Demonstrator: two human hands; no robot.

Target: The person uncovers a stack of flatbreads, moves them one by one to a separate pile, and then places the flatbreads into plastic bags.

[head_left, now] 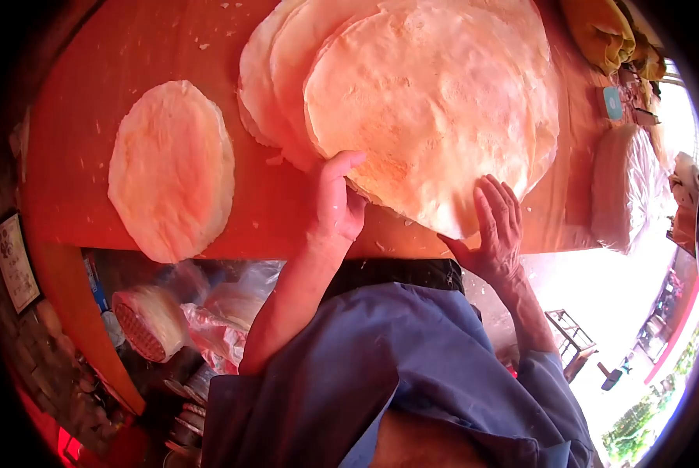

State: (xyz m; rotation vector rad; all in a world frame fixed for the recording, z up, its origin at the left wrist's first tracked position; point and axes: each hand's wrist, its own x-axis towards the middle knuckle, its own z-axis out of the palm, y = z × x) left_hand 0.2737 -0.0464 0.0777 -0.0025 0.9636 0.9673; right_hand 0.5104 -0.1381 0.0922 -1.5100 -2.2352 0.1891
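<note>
A large, round, thin flatbread (pixel 427 109) lies on top of a stack on the table, its near edge facing me. My left hand (pixel 340 199) pinches that edge at the lower left, thumb over the top and fingers tucked beneath, mostly hidden. Against the near right edge rests my right hand (pixel 491 230), its fingers stretched over the bread's surface and its thumb spread apart along the rim. More flatbreads (pixel 275 86) stick out at the stack's left side, overlapping one another. Apart from the stack, a single flatbread (pixel 172 171) lies at the left, reaching the table's front edge.
The orange-red table (pixel 162 47) carries crumbs. At its right end stands a plastic-wrapped bundle (pixel 626 187), with a yellow bag (pixel 599 31) farther back. Under the table are plastic-wrapped packs (pixel 150 320). A small metal-framed stand (pixel 572 339) is on the floor at right.
</note>
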